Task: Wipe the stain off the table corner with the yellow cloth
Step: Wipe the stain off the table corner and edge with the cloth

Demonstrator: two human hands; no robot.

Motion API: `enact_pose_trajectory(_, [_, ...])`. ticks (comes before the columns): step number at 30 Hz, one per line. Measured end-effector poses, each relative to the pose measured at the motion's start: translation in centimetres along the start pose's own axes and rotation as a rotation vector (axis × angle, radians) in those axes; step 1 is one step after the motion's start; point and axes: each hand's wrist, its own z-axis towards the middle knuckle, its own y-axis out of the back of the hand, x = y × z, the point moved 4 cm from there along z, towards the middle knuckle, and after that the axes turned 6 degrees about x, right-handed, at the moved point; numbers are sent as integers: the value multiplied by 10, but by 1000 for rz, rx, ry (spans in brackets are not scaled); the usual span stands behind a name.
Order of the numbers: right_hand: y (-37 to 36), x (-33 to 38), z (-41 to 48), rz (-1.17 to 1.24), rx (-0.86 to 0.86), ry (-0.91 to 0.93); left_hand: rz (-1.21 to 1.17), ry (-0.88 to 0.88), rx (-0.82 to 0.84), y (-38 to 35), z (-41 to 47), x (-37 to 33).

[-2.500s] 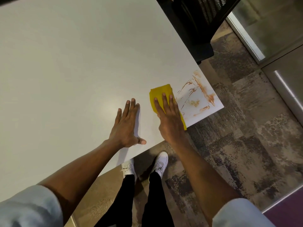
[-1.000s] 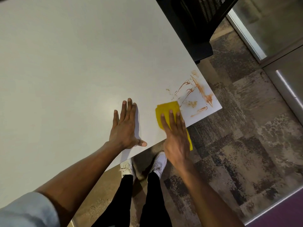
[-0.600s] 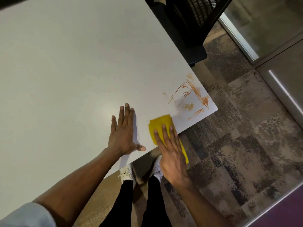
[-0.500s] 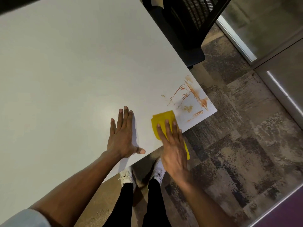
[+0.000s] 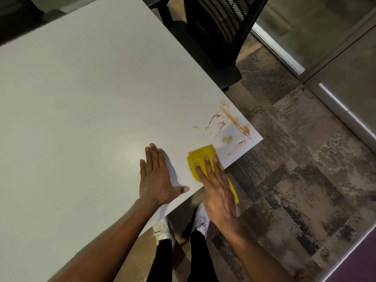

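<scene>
On one corner of the big flat white bench sits a streaky orange-brown stain. Just beside the stain, on the person's side, lies the folded yellow cloth. The right hand lies flat on the cloth with straight fingers and presses it down. Part of the cloth hangs past the bench edge. The left hand is further from the stain. It is spread wide and flat on the bench and holds nothing. A black mesh-backed chair stands beyond the stain. Two white shoes stand on the floor, on the person's side of the stain.
</scene>
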Motion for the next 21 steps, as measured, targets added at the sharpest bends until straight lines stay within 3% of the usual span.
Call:
enact_pose_trajectory(3, [24, -19, 44, 10, -16, -67, -1, -74, -92, 4, 8, -17])
enact_pose_trajectory(6, [36, -30, 71, 9, -24, -100, 0, -81, -77, 0, 19, -27])
enact_pose_trajectory(14, [3, -16, -2, -11, -42, 33, -12, -25, -58, -5, 22, -29])
enact_pose_trajectory(21, [38, -39, 66, -4, 35, -8, -24, -13, -61, -3, 23, -28])
